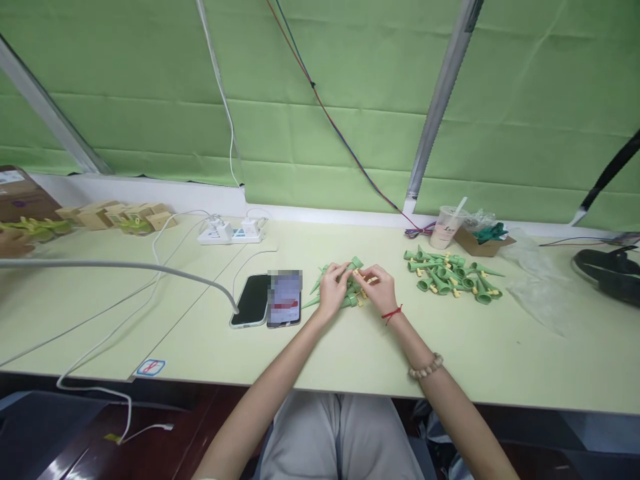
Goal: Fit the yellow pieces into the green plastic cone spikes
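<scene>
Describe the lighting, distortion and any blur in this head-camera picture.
Head view: soft, even light, with faint shadows under both hands; wide-lens bending curves the table edge; one phone screen is pixelated out; the green cones stay fairly sharp.

Light: bright, even daylight filtering through the green blinds.
Shadows: faint and soft on the table.
Glare: none.
Edges: wide-angle bending; boxes at far left smeared.
Screen: one phone pixelated.

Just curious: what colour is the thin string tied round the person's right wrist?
Red, seen in the head view: the thin string bracelet on the right hand.
</scene>
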Demonstrator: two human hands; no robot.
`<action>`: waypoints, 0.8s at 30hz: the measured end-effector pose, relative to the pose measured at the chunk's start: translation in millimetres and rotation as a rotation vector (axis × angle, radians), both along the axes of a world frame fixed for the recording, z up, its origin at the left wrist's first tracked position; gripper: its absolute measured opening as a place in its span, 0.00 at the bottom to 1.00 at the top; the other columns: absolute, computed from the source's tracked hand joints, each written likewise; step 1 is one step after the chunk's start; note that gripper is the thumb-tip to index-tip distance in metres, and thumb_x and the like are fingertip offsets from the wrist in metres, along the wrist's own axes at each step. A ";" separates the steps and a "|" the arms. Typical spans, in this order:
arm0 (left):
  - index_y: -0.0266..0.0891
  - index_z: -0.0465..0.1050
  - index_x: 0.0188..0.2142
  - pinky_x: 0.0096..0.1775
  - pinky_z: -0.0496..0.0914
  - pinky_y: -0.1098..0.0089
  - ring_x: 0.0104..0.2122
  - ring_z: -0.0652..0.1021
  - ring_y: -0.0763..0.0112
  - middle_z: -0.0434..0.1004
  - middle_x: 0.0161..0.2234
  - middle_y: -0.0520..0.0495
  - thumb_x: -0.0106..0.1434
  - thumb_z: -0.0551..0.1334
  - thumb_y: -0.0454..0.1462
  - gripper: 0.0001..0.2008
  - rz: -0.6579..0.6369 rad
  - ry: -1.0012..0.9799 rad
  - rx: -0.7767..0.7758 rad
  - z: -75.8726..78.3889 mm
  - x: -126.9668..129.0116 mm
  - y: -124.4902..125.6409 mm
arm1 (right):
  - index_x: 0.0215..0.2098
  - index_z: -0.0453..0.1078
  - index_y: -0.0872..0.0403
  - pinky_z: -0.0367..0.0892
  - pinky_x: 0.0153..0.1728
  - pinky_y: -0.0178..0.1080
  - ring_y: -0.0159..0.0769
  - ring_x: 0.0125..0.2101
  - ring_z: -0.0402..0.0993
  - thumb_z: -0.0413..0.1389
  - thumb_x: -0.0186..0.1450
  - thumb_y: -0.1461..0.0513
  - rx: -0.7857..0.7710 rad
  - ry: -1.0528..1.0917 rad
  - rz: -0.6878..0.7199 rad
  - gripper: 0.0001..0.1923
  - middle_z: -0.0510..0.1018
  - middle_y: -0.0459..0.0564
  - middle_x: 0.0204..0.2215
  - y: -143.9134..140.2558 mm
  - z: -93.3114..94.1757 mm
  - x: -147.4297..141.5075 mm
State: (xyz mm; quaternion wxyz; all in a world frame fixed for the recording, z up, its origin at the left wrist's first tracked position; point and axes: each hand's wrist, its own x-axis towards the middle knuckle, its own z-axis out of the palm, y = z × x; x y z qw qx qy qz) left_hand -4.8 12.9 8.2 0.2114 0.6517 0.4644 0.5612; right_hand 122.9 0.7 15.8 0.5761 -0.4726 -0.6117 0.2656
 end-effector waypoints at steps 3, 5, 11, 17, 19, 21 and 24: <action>0.36 0.74 0.42 0.37 0.65 0.72 0.33 0.71 0.73 0.70 0.31 0.47 0.61 0.55 0.38 0.14 0.008 -0.036 0.016 3.9 -0.7 -1.9 | 0.28 0.72 0.55 0.66 0.23 0.35 0.30 0.22 0.69 0.58 0.51 0.48 -0.318 0.261 0.177 0.18 0.74 0.47 0.24 0.2 5.2 -2.2; 0.36 0.73 0.43 0.38 0.65 0.71 0.34 0.71 0.74 0.70 0.32 0.47 0.61 0.54 0.38 0.14 -0.010 -0.033 0.047 6.5 -0.5 -3.6 | 0.29 0.72 0.55 0.66 0.24 0.33 0.28 0.22 0.69 0.60 0.49 0.49 -0.483 0.417 0.315 0.18 0.74 0.46 0.22 0.4 7.7 -1.7; 0.39 0.73 0.43 0.38 0.65 0.72 0.34 0.71 0.74 0.70 0.33 0.47 0.60 0.56 0.39 0.14 -0.058 -0.057 0.112 9.2 -0.5 -4.2 | 0.24 0.71 0.55 0.65 0.24 0.27 0.25 0.24 0.69 0.66 0.44 0.58 -0.487 0.617 0.365 0.13 0.74 0.43 0.22 1.2 9.3 3.7; 0.40 0.73 0.43 0.39 0.65 0.72 0.36 0.71 0.74 0.70 0.34 0.47 0.60 0.56 0.37 0.13 -0.075 -0.049 0.162 14.9 -4.6 -4.6 | 0.31 0.71 0.53 0.67 0.25 0.30 0.25 0.23 0.69 0.65 0.46 0.60 -0.574 0.689 0.479 0.14 0.75 0.42 0.24 -2.9 13.0 -0.7; 0.39 0.73 0.44 0.40 0.65 0.71 0.37 0.71 0.73 0.70 0.34 0.47 0.61 0.55 0.36 0.14 -0.068 -0.035 0.168 15.9 -5.4 -4.8 | 0.31 0.72 0.54 0.68 0.27 0.31 0.26 0.24 0.70 0.62 0.50 0.57 -0.630 0.710 0.557 0.12 0.75 0.44 0.25 -4.8 14.4 -2.7; 0.40 0.73 0.45 0.40 0.65 0.71 0.38 0.71 0.73 0.70 0.36 0.46 0.61 0.55 0.35 0.14 -0.086 -0.030 0.178 15.6 -5.8 -4.0 | 0.29 0.71 0.54 0.68 0.28 0.31 0.27 0.25 0.71 0.61 0.51 0.55 -0.642 0.737 0.558 0.12 0.76 0.45 0.26 -5.1 14.6 -3.8; 0.40 0.73 0.44 0.40 0.65 0.71 0.38 0.71 0.73 0.70 0.36 0.47 0.60 0.55 0.35 0.14 -0.128 -0.048 0.174 12.8 -4.9 -1.6 | 0.28 0.71 0.54 0.67 0.27 0.31 0.27 0.24 0.69 0.63 0.48 0.56 -0.590 0.686 0.471 0.12 0.74 0.44 0.24 -2.6 11.9 -3.4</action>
